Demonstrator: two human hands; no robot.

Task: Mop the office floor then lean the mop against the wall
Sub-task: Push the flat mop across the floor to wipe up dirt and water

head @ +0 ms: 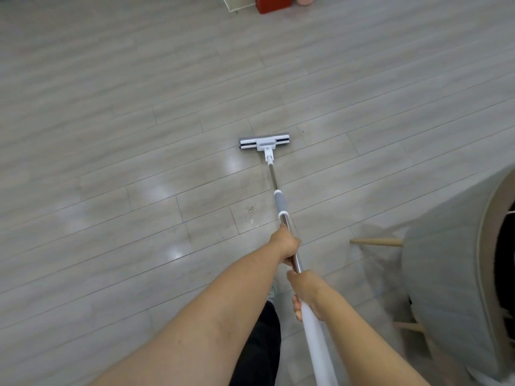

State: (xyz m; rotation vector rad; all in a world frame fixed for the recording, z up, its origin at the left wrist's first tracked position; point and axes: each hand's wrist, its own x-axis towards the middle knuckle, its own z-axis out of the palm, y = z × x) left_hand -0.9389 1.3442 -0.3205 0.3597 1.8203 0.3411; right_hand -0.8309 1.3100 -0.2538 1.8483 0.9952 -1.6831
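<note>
On the grey plank floor (111, 135), the mop (282, 204) stretches away from the person. Its head (264, 142) lies flat on the boards at mid-frame, and the shaft slopes back toward the body. The right hand (306, 295) holds the white upper tube, fingers (297, 309) clamped round it. The left hand (285, 245) grips the metal shaft just ahead, fingers likewise wrapped on it.

Mopping appears to be under way. Glossy patches left of the head suggest damp boards, and no wall is in view.

Hazards, as judged from this position:
- **Specks:** the specks (252, 211) lie just beside the shaft, nearer the person than the head. A stroke passing to one side would miss them, or smear them along the boards.
- **Chair:** the chair (446, 274) stands at right with a wooden leg (376, 242) near the shaft. A wide rightward sweep could knock it.
- **Damp boards:** stepping onto the sheen invites a slip.
- **Red box:** the red box (274, 4) sits well apart at the far edge and is a concern only on long pushes.
</note>
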